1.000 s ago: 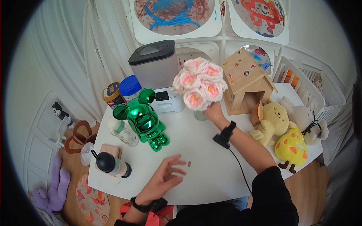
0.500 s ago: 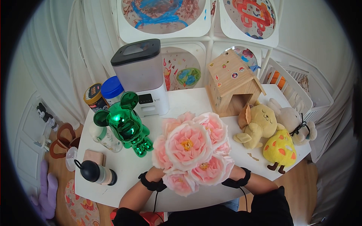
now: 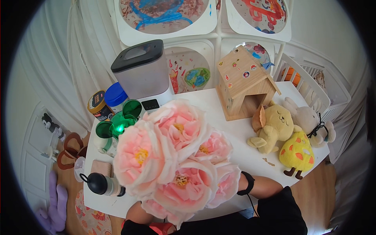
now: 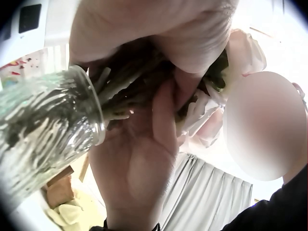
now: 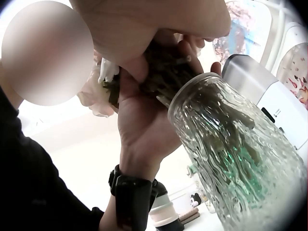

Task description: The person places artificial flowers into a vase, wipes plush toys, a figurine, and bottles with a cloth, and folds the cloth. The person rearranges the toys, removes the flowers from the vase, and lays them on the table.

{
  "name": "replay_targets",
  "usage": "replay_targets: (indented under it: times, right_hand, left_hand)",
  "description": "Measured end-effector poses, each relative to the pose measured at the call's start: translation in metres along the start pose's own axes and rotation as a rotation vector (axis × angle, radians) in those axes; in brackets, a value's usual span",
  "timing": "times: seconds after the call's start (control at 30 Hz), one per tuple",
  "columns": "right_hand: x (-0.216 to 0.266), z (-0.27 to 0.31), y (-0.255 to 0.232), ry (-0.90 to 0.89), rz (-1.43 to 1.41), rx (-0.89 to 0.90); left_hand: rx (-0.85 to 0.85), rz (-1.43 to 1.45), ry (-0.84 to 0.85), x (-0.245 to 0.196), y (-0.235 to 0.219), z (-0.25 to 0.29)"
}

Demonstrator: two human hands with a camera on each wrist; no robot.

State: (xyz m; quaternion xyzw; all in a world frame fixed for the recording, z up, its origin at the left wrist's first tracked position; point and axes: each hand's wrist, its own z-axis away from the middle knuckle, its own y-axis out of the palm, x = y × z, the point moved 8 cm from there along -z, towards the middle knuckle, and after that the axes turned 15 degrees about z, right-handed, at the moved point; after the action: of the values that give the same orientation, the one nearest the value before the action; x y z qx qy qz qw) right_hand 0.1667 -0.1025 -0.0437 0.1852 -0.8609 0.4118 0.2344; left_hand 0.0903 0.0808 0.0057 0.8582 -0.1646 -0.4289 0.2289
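A bunch of large pink artificial-looking flowers (image 3: 184, 164) fills the middle of the head view and hides both hands there. Seen from below in the left wrist view, my left hand (image 4: 154, 29) curls round the bundle of green stems (image 4: 137, 84). My right hand (image 5: 159, 24) grips the same bundle from the other side, its fingers close to the left hand's. The ribbed clear glass vase (image 5: 231, 149) has its mouth right at the cut stem ends, below both hands. Its lower part runs out of the wrist views.
A green shiny bear figure (image 3: 119, 124) stands partly behind the flowers. Around the white table are a black-topped bottle (image 3: 102, 184), a feeder-like machine (image 3: 141, 74), a blue-lidded jar (image 3: 116, 96), a wooden house (image 3: 243, 86) and plush toys (image 3: 276, 129).
The flowers have come from the far side of the table toward me, then up nearer the head and leftward. My left hand, free at first, has joined the right at the stems.
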Motion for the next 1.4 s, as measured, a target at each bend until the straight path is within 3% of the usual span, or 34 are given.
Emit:
replay_targets:
  times: [0.03, 0.07, 0.1, 0.23, 0.3, 0.33, 0.37, 0.43, 0.47, 0.5, 0.57, 0.7, 0.77, 0.9, 0.97, 1.0, 1.03, 1.1, 1.13, 1.17, 1.23, 1.3, 1.33, 1.37, 1.4]
  right_hand:
    - [0.003, -0.004, -0.002, -0.004, 0.003, -0.016]
    - [0.009, -0.071, 0.018, -0.007, 0.005, -0.033]
    - [0.010, -0.017, -0.003, -0.006, 0.007, -0.050]
    - [0.025, -0.054, -0.006, -0.004, 0.020, -0.104]
    - [0.026, -0.064, -0.009, 0.043, -0.236, -0.044]
    - [0.024, -0.063, -0.004, 0.056, -0.149, 0.083]
    - [0.024, -0.060, -0.004, 0.057, -0.156, 0.081]
    - [0.010, -0.048, 0.023, 0.161, 0.176, 0.395]
    - [0.007, -0.047, 0.025, 0.180, -0.034, 0.371]
    - [0.008, -0.050, 0.024, 0.174, -0.041, 0.374]
    - [0.001, -0.048, 0.035, 0.328, 0.015, 0.553]
    - [0.009, -0.063, 0.057, 0.265, 0.068, 0.399]
    - [0.016, -0.078, 0.073, 0.195, 0.081, 0.311]
    - [0.009, -0.098, 0.095, 0.182, 0.092, 0.364]
    - [0.007, -0.098, 0.084, -0.085, -0.064, 0.202]
    - [-0.007, -0.096, 0.074, 0.065, -0.102, 0.277]
    - [-0.024, -0.093, 0.057, 0.174, -0.174, 0.221]
    - [-0.052, -0.079, 0.023, 0.364, -0.330, 0.089]
    - [-0.040, -0.073, -0.010, 0.371, -0.286, -0.030]
    - [-0.033, -0.066, -0.031, 0.218, -0.104, -0.120]
    - [-0.055, -0.027, -0.032, 0.555, -0.663, -0.129]
    - [-0.045, 0.000, -0.038, 0.474, -0.214, -0.175]
    - [-0.057, 0.022, -0.012, 0.641, -0.538, 0.041]
    - [-0.061, 0.029, -0.012, 0.645, -0.536, 0.035]
    - [-0.051, 0.024, -0.006, 0.642, -0.538, 0.104]
  left_hand:
    - [0.003, 0.019, 0.016, -0.008, -0.002, 0.005]
    - [0.007, 0.038, 0.030, -0.016, -0.002, 0.008]
    - [0.009, 0.058, 0.042, -0.021, 0.000, 0.009]
    - [0.019, 0.146, 0.098, -0.030, 0.018, -0.004]
    - [0.012, 0.188, 0.123, -0.032, 0.029, -0.013]
    - [0.007, 0.206, 0.137, -0.032, 0.036, -0.019]
    - [-0.270, 0.143, 0.281, -0.046, 0.020, -0.011]
    - [-0.114, 0.339, 0.368, -0.069, 0.015, -0.012]
    - [-0.108, 0.365, 0.345, -0.080, 0.019, -0.013]
    - [-0.091, 0.339, 0.379, -0.091, 0.016, -0.012]
    - [-0.074, 0.332, 0.393, -0.106, 0.015, -0.012]
    - [-0.098, 0.273, 0.436, -0.120, 0.019, -0.003]
    - [-0.166, 0.359, 0.377, -0.109, 0.027, 0.002]
    - [-0.103, 0.358, 0.175, -0.081, 0.045, 0.009]
    - [-0.045, 0.463, 0.124, -0.072, 0.039, 0.022]
    - [-0.043, 0.539, 0.075, -0.078, 0.018, 0.028]
    - [-0.042, 0.615, 0.028, -0.076, 0.003, 0.068]
    - [-0.040, 0.774, -0.062, -0.046, -0.006, 0.065]
    - [-0.039, 0.855, -0.107, -0.027, -0.006, 0.061]
    - [-0.036, 0.938, -0.151, -0.007, -0.006, 0.057]
    - [-0.022, 1.101, -0.244, 0.032, -0.003, 0.066]
    - [-0.001, 1.257, -0.353, 0.097, 0.027, 0.032]
    - [0.009, 1.333, -0.414, 0.108, 0.028, 0.036]
    - [0.011, 1.336, -0.420, 0.115, 0.028, 0.035]
    - [-0.108, 0.728, -0.464, 0.131, 0.017, 0.032]
